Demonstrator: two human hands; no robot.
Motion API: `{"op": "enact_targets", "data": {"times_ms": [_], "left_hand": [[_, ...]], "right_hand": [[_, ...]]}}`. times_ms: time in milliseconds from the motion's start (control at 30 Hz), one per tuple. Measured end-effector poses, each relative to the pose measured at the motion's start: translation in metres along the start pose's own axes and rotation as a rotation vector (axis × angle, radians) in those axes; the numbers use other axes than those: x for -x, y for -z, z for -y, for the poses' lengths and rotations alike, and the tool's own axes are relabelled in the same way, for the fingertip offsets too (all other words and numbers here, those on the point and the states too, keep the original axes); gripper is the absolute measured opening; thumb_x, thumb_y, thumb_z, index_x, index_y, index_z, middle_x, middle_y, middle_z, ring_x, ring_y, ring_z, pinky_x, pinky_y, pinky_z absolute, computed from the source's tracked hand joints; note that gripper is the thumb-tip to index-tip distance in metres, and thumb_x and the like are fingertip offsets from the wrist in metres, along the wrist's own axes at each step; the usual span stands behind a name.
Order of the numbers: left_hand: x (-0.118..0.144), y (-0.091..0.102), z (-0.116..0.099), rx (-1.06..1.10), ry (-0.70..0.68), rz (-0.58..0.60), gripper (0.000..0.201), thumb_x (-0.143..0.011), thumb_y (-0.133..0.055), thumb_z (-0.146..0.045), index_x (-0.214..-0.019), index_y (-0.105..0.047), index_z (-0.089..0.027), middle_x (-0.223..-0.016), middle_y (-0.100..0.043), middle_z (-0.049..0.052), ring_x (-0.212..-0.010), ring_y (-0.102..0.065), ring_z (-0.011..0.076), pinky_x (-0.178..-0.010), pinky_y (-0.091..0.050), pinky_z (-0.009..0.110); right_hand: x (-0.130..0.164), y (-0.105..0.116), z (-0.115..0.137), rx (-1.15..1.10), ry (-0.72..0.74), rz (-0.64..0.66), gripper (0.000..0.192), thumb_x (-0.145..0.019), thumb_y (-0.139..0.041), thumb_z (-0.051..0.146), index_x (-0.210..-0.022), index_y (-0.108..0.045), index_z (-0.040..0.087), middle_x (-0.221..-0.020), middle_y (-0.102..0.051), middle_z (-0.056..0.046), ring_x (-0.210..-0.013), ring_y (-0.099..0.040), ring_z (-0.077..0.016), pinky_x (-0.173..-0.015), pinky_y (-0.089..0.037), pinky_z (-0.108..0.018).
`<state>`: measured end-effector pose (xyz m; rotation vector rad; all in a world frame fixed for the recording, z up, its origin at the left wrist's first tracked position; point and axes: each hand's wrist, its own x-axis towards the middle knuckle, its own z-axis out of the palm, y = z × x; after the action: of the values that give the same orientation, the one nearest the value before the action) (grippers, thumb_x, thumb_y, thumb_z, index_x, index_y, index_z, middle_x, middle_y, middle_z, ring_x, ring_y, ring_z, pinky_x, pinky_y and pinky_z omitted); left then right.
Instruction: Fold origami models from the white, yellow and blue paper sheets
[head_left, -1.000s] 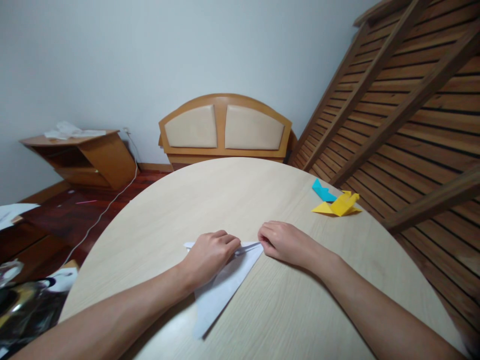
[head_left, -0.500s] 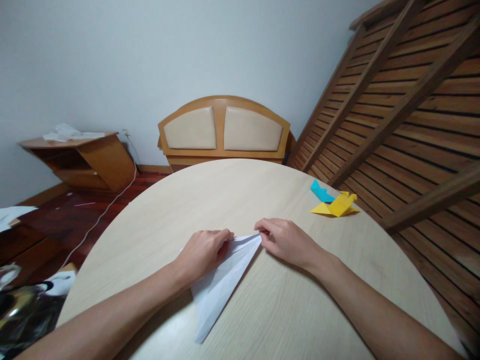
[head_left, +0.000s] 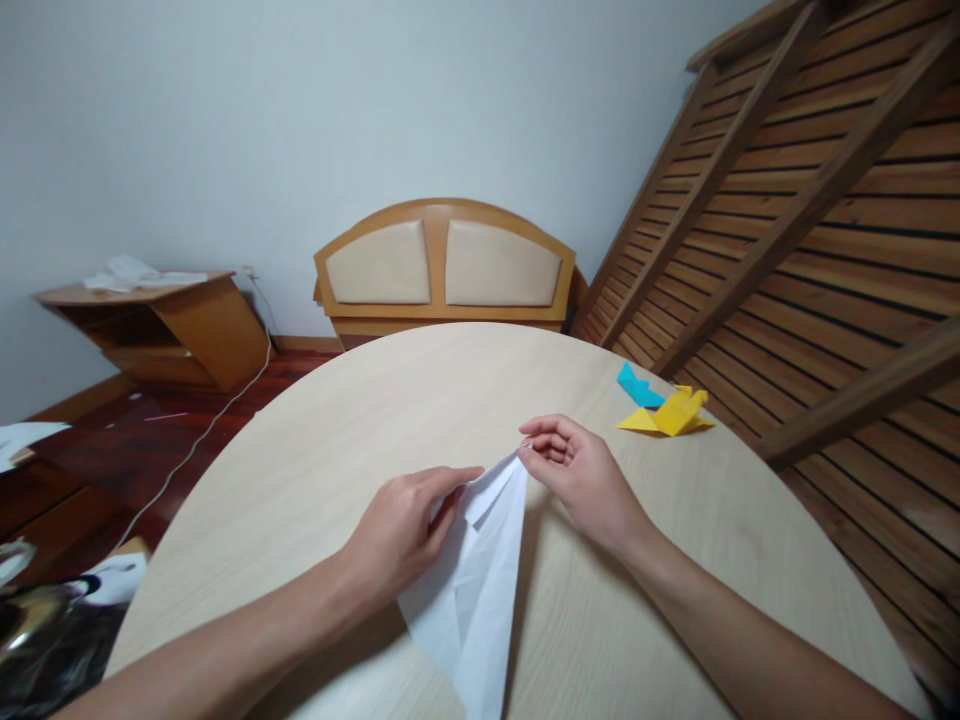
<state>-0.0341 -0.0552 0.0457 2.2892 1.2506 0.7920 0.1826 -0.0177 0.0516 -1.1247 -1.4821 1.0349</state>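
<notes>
A folded sheet of white paper (head_left: 480,590) is held between my two hands over the round table, its long pointed end reaching toward me and out of the bottom of the view. My left hand (head_left: 412,525) grips the paper's left edge, thumb and fingers closed on it. At the top corner, my right hand (head_left: 574,470) pinches the paper between thumb and fingertips. A narrow folded flap shows along the upper edge between the hands. Part of the sheet is hidden behind my left hand.
On the pale round table (head_left: 360,400), a yellow folded-paper figure (head_left: 679,412) and a blue folded-paper piece (head_left: 637,385) lie at the far right. Wooden slats (head_left: 810,240) lean on the right. Beyond the table stand a headboard (head_left: 439,265) and, left, a low cabinet (head_left: 202,335).
My right hand has raised the paper's top corner slightly, away from me. The paper has turned, so its long point now faces more directly toward me, and more of the folded flap shows.
</notes>
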Motion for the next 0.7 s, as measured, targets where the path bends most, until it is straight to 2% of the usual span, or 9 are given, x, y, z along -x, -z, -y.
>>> {"op": "enact_targets", "data": {"times_ms": [100,200,300,400,567,700], "left_hand": [[0.000,0.001,-0.006,0.108,0.033,0.019,0.037,-0.096,-0.045,-0.021,-0.125,-0.069,-0.019,-0.116,-0.074,0.010,-0.099,-0.071,0.0226,-0.092,-0.053,0.037],[0.001,0.006,-0.014,0.301,0.104,0.082,0.037,-0.096,-0.051,-0.033,-0.125,-0.070,-0.020,-0.117,-0.074,0.011,-0.106,-0.068,0.0261,-0.098,-0.050,0.041],[0.000,0.012,-0.017,0.574,0.196,0.162,0.048,-0.098,-0.046,-0.051,-0.120,-0.072,-0.018,-0.108,-0.075,0.011,-0.096,-0.067,0.0253,-0.087,-0.052,0.039],[-0.003,0.014,-0.014,0.734,0.289,0.200,0.057,-0.094,-0.048,-0.063,-0.108,-0.076,-0.016,-0.088,-0.073,0.009,-0.079,-0.062,0.0194,-0.074,-0.050,0.032],[-0.007,0.004,-0.012,0.788,0.378,0.129,0.050,-0.078,-0.071,-0.061,-0.087,-0.073,-0.012,-0.065,-0.057,0.000,-0.061,-0.047,0.0111,-0.059,-0.037,0.025],[-0.007,-0.005,-0.015,0.829,0.401,0.061,0.049,-0.074,-0.077,-0.060,-0.078,-0.067,-0.012,-0.059,-0.052,-0.003,-0.055,-0.041,0.0089,-0.054,-0.031,0.023]], "right_hand": [[0.002,0.000,0.006,-0.081,-0.029,-0.040,0.034,-0.072,-0.074,0.035,-0.097,-0.058,0.019,-0.083,-0.069,-0.004,-0.078,-0.068,-0.0186,-0.073,-0.056,-0.032],[0.005,-0.001,0.012,-0.096,-0.057,0.008,0.042,-0.072,-0.077,0.036,-0.103,-0.055,0.020,-0.082,-0.071,-0.003,-0.079,-0.071,-0.0199,-0.075,-0.057,-0.035],[0.010,-0.004,0.016,-0.077,-0.100,0.111,0.046,-0.072,-0.078,0.036,-0.108,-0.054,0.020,-0.081,-0.074,-0.003,-0.080,-0.072,-0.0208,-0.079,-0.057,-0.037],[0.015,-0.008,0.019,-0.092,-0.140,0.184,0.049,-0.072,-0.079,0.034,-0.111,-0.054,0.020,-0.083,-0.075,-0.003,-0.080,-0.073,-0.0204,-0.081,-0.057,-0.037],[0.022,-0.015,0.022,-0.116,-0.167,0.242,0.055,-0.071,-0.081,0.033,-0.116,-0.052,0.019,-0.082,-0.075,-0.002,-0.078,-0.072,-0.0195,-0.078,-0.057,-0.035],[0.024,-0.016,0.024,-0.104,-0.188,0.247,0.055,-0.073,-0.078,0.033,-0.119,-0.051,0.019,-0.083,-0.074,-0.002,-0.077,-0.071,-0.0184,-0.076,-0.056,-0.034]]}}
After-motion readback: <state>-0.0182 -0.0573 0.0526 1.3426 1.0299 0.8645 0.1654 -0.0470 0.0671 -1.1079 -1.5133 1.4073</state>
